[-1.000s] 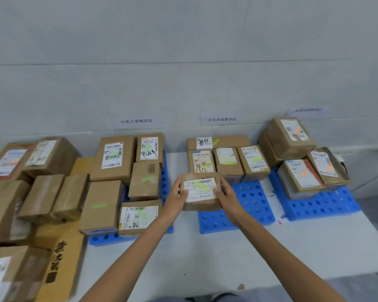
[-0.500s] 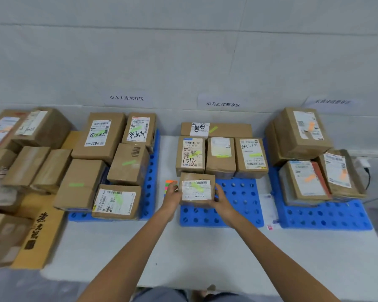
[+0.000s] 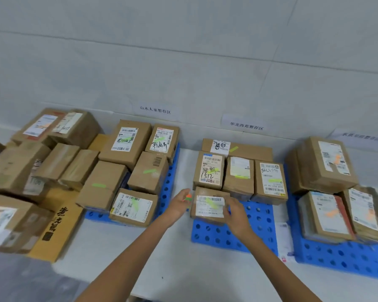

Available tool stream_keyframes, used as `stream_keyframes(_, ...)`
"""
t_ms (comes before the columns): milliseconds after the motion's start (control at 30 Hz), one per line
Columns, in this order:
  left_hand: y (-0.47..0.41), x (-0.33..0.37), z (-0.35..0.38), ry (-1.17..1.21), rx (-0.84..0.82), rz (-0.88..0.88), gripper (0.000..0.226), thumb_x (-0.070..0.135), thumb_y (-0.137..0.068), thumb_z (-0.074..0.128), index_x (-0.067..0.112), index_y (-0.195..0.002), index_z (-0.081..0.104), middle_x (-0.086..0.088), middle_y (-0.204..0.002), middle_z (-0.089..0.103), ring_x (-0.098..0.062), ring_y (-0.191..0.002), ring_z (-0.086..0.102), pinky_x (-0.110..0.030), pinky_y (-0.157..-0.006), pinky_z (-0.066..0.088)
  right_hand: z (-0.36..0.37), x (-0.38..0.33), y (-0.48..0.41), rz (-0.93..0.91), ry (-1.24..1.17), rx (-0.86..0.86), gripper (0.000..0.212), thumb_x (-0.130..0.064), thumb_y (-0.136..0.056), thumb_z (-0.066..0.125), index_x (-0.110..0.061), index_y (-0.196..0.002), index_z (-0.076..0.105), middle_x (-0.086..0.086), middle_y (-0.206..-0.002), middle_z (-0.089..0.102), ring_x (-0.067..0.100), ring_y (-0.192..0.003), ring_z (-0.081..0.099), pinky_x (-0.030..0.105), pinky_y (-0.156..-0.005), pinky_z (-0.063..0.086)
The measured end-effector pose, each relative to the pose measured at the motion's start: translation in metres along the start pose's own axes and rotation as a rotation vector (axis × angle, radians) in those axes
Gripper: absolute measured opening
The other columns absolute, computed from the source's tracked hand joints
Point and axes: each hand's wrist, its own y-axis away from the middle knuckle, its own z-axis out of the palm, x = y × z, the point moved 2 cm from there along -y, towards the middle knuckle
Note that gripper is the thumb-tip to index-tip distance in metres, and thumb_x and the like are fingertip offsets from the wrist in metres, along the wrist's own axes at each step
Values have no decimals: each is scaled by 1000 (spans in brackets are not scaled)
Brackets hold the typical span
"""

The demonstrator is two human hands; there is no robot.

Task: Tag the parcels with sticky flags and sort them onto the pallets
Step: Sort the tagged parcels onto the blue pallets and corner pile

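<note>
bench [image 3: 183, 269]: white and smooth, bare along the near edge. it carries three blue pallets in a row and looks slick enough for a carton to slide on.
right hand [image 3: 238, 216]: fingers curled against the right end of the parcel, grasping it.
left hand [image 3: 177, 207]: just beside the parcel's left end, fingers closed on a small pad of sticky flags [image 3: 188, 197], orange and green. whether it touches the carton i cannot tell.
parcel [image 3: 208, 211]: a small brown carton lying flat on the near left corner of the middle pallet [image 3: 227, 238], close against the row of cartons behind it. a green flag [image 3: 211, 202] lies across its white label.
handling: probably light and fairly stiff, though the taped card looks a little crushed. the glossy label and tape are likely slippery, so the bare cardboard ends make the better hold, one hand at each short side.
left pallet [image 3: 168, 188]: loaded with green-flagged cartons.
right pallet [image 3: 340, 258]: stacked cartons with orange flags. a paper slip [image 3: 284, 238] lies in the gap beside the middle one.
loose cartons [image 3: 20, 166]: heaped at the far left, off the pallets.
wall [image 3: 183, 51]: pale, plain panels. paper signs [image 3: 155, 110] hang above the pallets, the right one too blurred to read.
</note>
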Motion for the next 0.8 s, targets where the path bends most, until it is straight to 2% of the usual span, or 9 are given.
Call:
stream_keyframes(67,10,2,-23,27,33,98,39,-1,-97,36,17,-130,48,-7,-140,46,-18,-130,42,-25,-104,33,3,-35,-4,-105,47,26,28,-5,-94,46,-8,-119,57,10,-116,59,25,-110,54,24,-89,40)
stream_keyframes(167,35,5,-74,50,129,212,39,-6,-96,34,21,-110,58,-3,-118,61,-15,-117,54,-28,-103,39,23,-106,-10,-267,64,-90,26,-7,-96,46,-8,-116,62,6,-114,64,20,-106,58,21,-86,40)
stream_keyframes(233,56,4,-116,57,221,269,41,-4,-95,35,27,-105,61,3,-108,65,-13,-109,59,-24,-97,43,46,-155,-10,-361,47,-196,25,-8,-96,45,-10,-113,64,4,-111,66,16,-101,59,16,-83,39)
stream_keyframes(300,78,-2,-163,62,345,304,36,-2,-96,37,21,-107,62,1,-106,67,-9,-105,60,-17,-90,43,75,-199,-7,-445,45,-297,25,-6,-95,45,-9,-110,65,3,-107,67,12,-95,58,12,-77,37)
stream_keyframes(367,101,-13,-208,73,488,292,33,0,-96,37,17,-109,62,-1,-107,68,-9,-105,59,-16,-88,41,106,-235,-3,-516,32,-385,26,-4,-95,44,-8,-109,66,5,-106,68,15,-97,60,15,-78,40)
stream_keyframes(500,144,-60,-291,97,772,264,34,-2,-95,37,21,-105,61,2,-105,66,-8,-96,59,-21,-84,44,164,-296,9,-555,14,-555,24,-9,-96,43,-11,-105,65,8,-101,68,21,-95,61,37,-87,49)
stream_keyframes(600,171,-104,-341,176,988,145,33,-1,-94,37,18,-109,59,0,-108,63,-3,-90,57,-7,-72,42,207,-339,14,-563,21,-620,26,-10,-96,44,-19,-107,65,1,-102,67,17,-94,62,37,-88,50)
stream_keyframes(700,189,-146,-382,310,1184,33,35,-6,-92,38,10,-118,54,-3,-121,56,-15,-112,53,-19,-89,41,247,-380,13,-558,41,-679,27,-16,-99,42,-18,-116,61,0,-97,66,11,-72,61,25,-67,51)
stream_keyframes(800,196,-189,-409,419,1248,-67,39,-4,-92,42,9,-128,47,-6,-129,50,-21,-120,48,-34,-95,44,292,-419,5,-575,106,-704,31,-9,-97,42,-11,-123,58,3,-125,58,12,-112,54,18,-92,38)
